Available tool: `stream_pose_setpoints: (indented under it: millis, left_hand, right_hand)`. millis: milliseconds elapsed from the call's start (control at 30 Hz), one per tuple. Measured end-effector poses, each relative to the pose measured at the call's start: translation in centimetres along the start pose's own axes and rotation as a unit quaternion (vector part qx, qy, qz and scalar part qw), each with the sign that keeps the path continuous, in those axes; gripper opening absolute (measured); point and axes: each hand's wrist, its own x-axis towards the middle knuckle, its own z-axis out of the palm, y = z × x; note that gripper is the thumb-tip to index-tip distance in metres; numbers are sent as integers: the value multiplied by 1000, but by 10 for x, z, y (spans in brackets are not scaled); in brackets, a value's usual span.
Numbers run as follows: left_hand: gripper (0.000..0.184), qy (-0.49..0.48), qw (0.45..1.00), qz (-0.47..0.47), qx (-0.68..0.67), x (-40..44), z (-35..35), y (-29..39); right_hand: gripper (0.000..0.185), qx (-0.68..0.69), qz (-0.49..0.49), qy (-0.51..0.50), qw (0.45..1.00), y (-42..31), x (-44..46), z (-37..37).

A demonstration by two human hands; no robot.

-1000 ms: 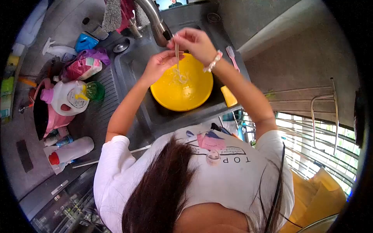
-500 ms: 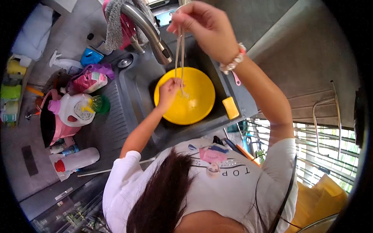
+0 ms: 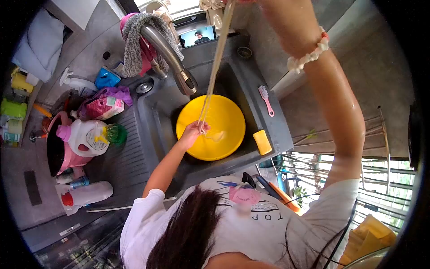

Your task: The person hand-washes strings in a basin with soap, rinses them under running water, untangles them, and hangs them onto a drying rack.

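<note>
A long, pale, wet cord (image 3: 213, 74) stretches steeply up from the yellow basin (image 3: 236, 142) to the top edge of the view. Low over the basin, my left hand (image 3: 190, 136) is closed around the cord's lower part, with a bit bunched at the fingers. My right hand (image 3: 280, 15) is raised high at the top edge, its fingers mostly cut off; the cord runs up to it. Water and a pale loose shape, which I cannot make out, show inside the basin. The basin stands in a dark grey sink (image 3: 154, 130).
A faucet (image 3: 172, 56) draped with a grey cloth (image 3: 134, 42) arches over the sink. On the right rim lie a pink brush (image 3: 266, 101) and a yellow sponge (image 3: 262, 142). Bottles, including a white jug (image 3: 87, 136), stand left. A phone (image 3: 198, 36) leans behind.
My right hand has risen up and to the right, pulling the cord longer. The left hand stays low over the basin on the cord. The view has tilted, showing more behind the sink.
</note>
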Motion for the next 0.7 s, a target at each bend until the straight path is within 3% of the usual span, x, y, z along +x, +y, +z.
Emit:
stream_pose_setpoints:
  millis: [33,100,133,167,233,267,300,333,367,400,567,667,700]
  left_hand:
    - [20,-49,997,4,-54,-3,6,7]
    - [22,-63,997,-9,-40,-7,13,15]
    - [24,-77,996,-25,-27,-8,14,15]
    - [24,-76,996,-23,-28,-8,11,12]
    - [29,-96,982,-128,101,-9,-1,3]
    - [29,-95,983,-125,100,-10,-6,2]
    - [29,-94,963,-210,138,-11,-9,1]
    - [30,-93,935,-293,175,-14,-11,0]
    - [30,-92,936,-293,174,-17,-9,-2]
    - [32,-88,946,-281,134,-21,-7,-3]
    - [32,-15,971,-237,4,-35,39,30]
    - [25,27,977,-186,-98,-33,46,30]
    - [25,37,977,-170,-127,-33,44,25]
  right_hand:
    - [13,-1,-1,-1,1000,2,3,-3]
    - [15,-52,1,2,999,12,9,-12]
    - [16,43,27,-6,999,23,6,-14]
    - [16,42,26,-8,999,33,1,-20]
    - [16,-153,23,-147,977,59,-14,-31]
    - [16,2,45,-116,992,93,-29,-28]
    - [15,-70,31,-140,987,113,-41,-26]
    - [15,-207,90,-158,961,119,-52,-19]
    - [15,-130,151,-144,969,146,-67,-13]
    - [14,-188,206,-143,950,169,-83,-6]
    - [21,-208,306,-176,912,285,-160,21]
    - [32,-243,302,-106,916,359,-226,49]
    - [36,-298,290,-144,898,352,-237,57]
